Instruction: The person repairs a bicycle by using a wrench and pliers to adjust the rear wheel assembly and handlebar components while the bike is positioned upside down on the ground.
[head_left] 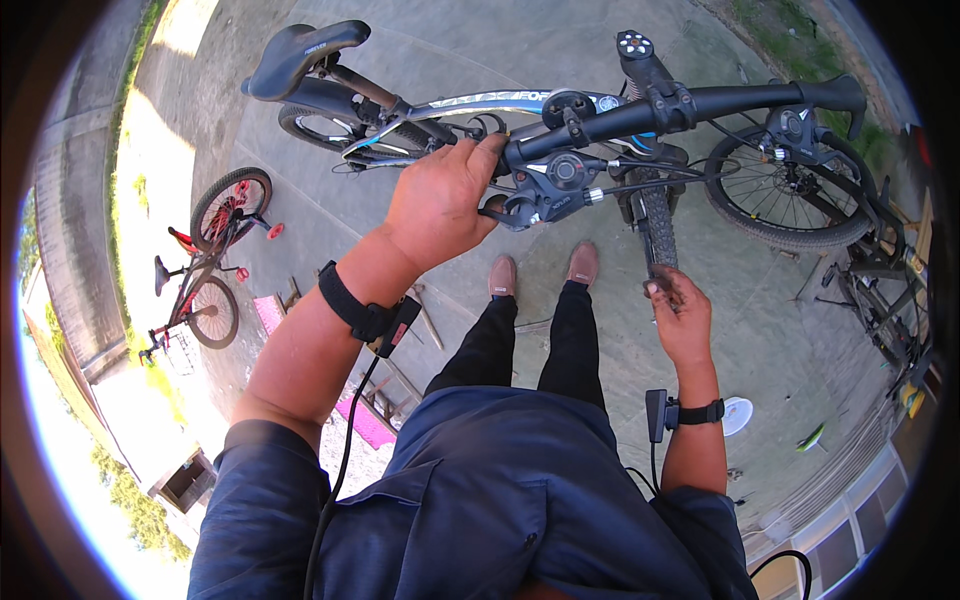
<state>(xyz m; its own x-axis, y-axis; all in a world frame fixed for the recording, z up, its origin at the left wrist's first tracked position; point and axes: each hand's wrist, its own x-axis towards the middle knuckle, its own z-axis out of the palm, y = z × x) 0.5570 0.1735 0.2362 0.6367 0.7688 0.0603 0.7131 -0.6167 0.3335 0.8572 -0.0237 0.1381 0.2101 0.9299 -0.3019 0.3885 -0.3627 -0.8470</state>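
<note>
In front of me a bicycle with a blue, white and black frame (482,103) stands upright. My left hand (440,200) is wrapped round the left end of its black handlebar (605,124), beside the shifter and brake lever unit (565,172). My right hand (683,312) hangs in the air, its fingertips by the lower end of the front tyre (657,228) as seen from above. Its thumb and fingers are bent together and look darkened; I cannot make out what, if anything, is between them. The black saddle (300,62) is at the far left.
A small red and black bicycle (205,262) is on the ground at left. Another bicycle's wheel (790,190) stands close on the right, with more bicycle parts (885,285) beyond. Pink boards (367,424) lie left of my legs. A white round dish (737,415) is near my right wrist.
</note>
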